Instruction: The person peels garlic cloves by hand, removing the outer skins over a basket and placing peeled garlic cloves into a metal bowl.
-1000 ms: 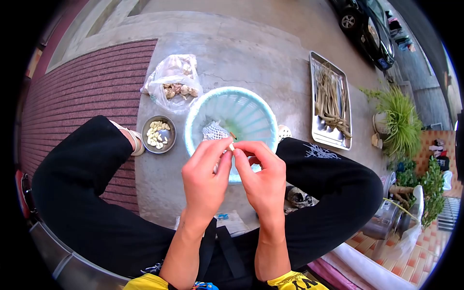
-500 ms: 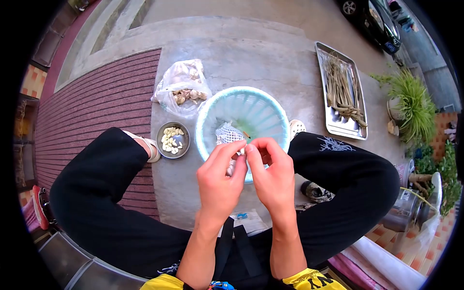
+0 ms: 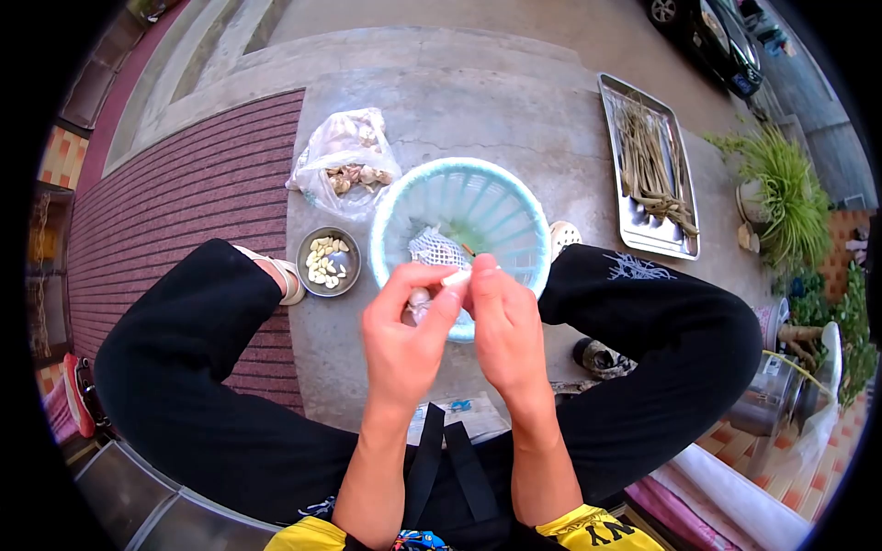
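My left hand (image 3: 402, 331) is closed, with a pale garlic clove (image 3: 455, 278) pinched between thumb and fingertips. A garlic bulb (image 3: 419, 305) shows in the curl of the same hand. My right hand (image 3: 503, 323) presses its thumb and fingers together at the clove's other end; its fingertips are partly hidden. Both hands are over the near side of a light-blue plastic basket (image 3: 378, 230). Inside the basket lies a white foam net (image 3: 435, 248) with some scraps. To the left, a metal bowl (image 3: 355, 274) holds several peeled cloves (image 3: 323, 262).
A plastic bag of garlic bulbs (image 3: 342, 151) sits behind the bowl. At right is a metal tray (image 3: 634, 234) of dried stalks (image 3: 648, 156), with potted plants (image 3: 781, 193) beyond it. My knees flank the basket. A black car (image 3: 721, 41) is parked at the far right.
Both hands have moved slightly toward me, and the left has turned so that the pale clove and the bulb show more.
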A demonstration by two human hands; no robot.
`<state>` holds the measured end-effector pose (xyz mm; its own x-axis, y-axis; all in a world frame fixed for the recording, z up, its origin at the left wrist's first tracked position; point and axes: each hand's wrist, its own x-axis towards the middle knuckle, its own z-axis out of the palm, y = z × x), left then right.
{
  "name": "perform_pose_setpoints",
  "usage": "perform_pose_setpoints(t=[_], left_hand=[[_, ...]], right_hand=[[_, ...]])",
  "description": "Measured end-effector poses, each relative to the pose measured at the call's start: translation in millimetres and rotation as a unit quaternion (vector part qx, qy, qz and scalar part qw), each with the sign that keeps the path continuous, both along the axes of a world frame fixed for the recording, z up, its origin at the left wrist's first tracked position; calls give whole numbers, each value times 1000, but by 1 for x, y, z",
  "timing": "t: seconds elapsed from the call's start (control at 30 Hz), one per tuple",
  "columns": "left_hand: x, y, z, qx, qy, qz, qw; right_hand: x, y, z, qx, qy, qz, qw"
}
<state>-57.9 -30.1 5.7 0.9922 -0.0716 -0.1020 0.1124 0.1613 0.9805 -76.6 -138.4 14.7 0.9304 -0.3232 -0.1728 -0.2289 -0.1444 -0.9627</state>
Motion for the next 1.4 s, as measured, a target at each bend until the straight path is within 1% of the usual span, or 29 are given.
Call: perform_pose_setpoints(t=[0.03, 0.07, 0.13, 0.2, 0.27, 0.3, 0.33, 0.37, 0.4, 0.47, 0.6, 0.67, 0.7, 0.77, 0.8, 0.83, 0.87, 0.9, 0.97, 1.03, 1.1, 1.13, 1.17, 1.2, 1.23, 1.27, 1.3, 1.37, 1.4], left_hand=[[-1, 1, 1, 17, -48, -28, 998], [0, 1, 1, 17, -47, -29, 998], [2, 2, 0, 20, -117, -51, 992], [-1, 2, 3, 13, -106, -57, 993], [-3, 2, 3, 5, -96, -63, 993], [-4, 1, 0, -24, -104, -58, 993], [-5, 1, -1, -53, -112, -53, 991], [-6, 0, -2, -52, -110, -56, 991], [-6, -1, -3, -48, -114, -54, 991], [-7, -2, -4, -45, -117, -54, 991], [-6, -3, -5, -23, -134, -46, 990], [-7, -4, -6, -22, -128, -45, 990], [-7, -5, -6, -35, -115, -38, 992], [-7, -6, -8, -48, -101, -29, 993], [-7, -6, -10, -11, -102, -21, 994], [-7, -6, -11, 27, -104, -12, 994], [-6, -6, -11, 26, -105, -11, 994], [-5, -6, -11, 46, -129, -23, 990], [-5, -5, -11, 67, -153, -34, 985], [-7, -5, -9, -32, -79, -22, 996], [-10, -3, -12, -59, -61, -19, 996], [-10, -2, -13, -85, -43, -16, 995], [-10, -2, -14, -85, -43, -16, 995], [-9, -3, -15, -69, -78, -17, 994], [-9, -3, -15, -53, -112, -17, 992], [-8, -3, -14, -53, -112, -18, 992], [-8, -3, -13, -45, -125, -17, 991], [-8, -3, -12, -37, -137, -16, 990], [-8, -2, -12, -30, -138, -14, 990]], right_hand=[[0, 2, 2, 2, -15, 15, 1000], [-1, 1, 5, -20, -1, 23, 1000], [-2, 1, 7, -15, -13, 17, 1000], [-3, 1, 10, -9, -24, 10, 1000], [-3, 2, 13, 66, -34, 4, 997], [-3, 2, 12, 68, -34, 0, 997], [-3, 2, 11, 108, -26, -5, 994], [-3, 1, 11, 148, -18, -10, 989], [-3, 1, 11, 149, -16, -14, 989], [-2, 0, 11, 210, 3, -20, 978], [-1, -2, 8, 242, 21, -26, 970], [0, -4, 6, 351, 53, -27, 934], [0, -4, 6, 352, 54, -27, 934], [0, -2, 5, 261, 28, -47, 964], [0, -3, 5, 261, 28, -46, 964], [0, -4, 4, 222, 23, -33, 974], [0, -5, 3, 183, 18, -21, 983], [0, -3, 2, 182, 17, -20, 983], [1, 1, 0, 71, -34, -34, 996], [0, 2, -2, 68, -43, -26, 996], [-1, 3, 0, 66, -52, -19, 996], [0, 5, 3, 152, -36, -22, 987], [0, 5, 5, 238, -20, -24, 971], [0, 5, 5, 237, -21, -25, 971], [0, 5, 4, 297, -3, -35, 954], [0, 4, 3, 355, 15, -45, 934], [0, 4, 2, 355, 15, -46, 934], [1, 2, -1, 420, 31, -35, 906], [1, 1, -1, 421, 31, -36, 906]])
